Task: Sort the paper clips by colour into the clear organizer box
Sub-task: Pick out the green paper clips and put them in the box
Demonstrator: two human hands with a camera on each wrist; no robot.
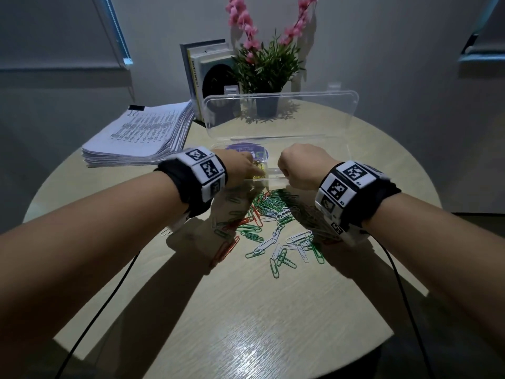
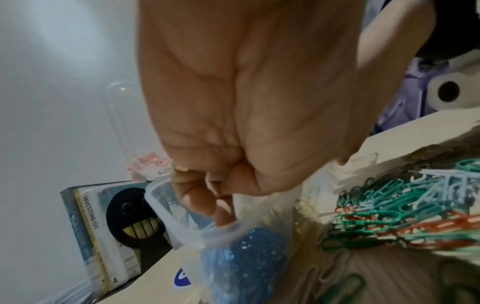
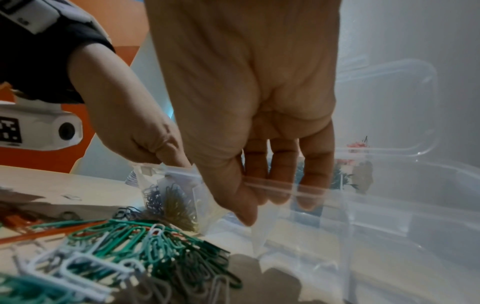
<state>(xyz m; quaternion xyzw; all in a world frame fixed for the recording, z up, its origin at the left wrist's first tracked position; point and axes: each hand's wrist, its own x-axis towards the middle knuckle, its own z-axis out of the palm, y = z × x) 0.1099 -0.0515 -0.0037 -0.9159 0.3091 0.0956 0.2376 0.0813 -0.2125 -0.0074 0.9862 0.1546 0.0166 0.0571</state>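
Gripped organizer box [image 1: 276,176] by its near wall, left hand [image 1: 240,166] and right hand [image 1: 299,166] fingers curled over rim; best steadied level, sparing sorted clips [image 3: 166,202].

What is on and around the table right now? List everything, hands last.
Clear plastic organizer box: one, lid open upright, table centre.
Loose paper clips: many; green, white, orange; heaped before the box.
Yellow paper clips: a batch, inside the box's left part.
Blue paper clips: a batch, in the box's leftmost compartment.
Stack of printed papers: one, white, black binder clip, far left.
Upright books: a few, behind the box.
Potted plant with pink flowers: one, far side.
Round wooden table: one, pale.
Left hand: fingers curled over the box's left rim.
Right hand: fingers hooked over the box's front wall.
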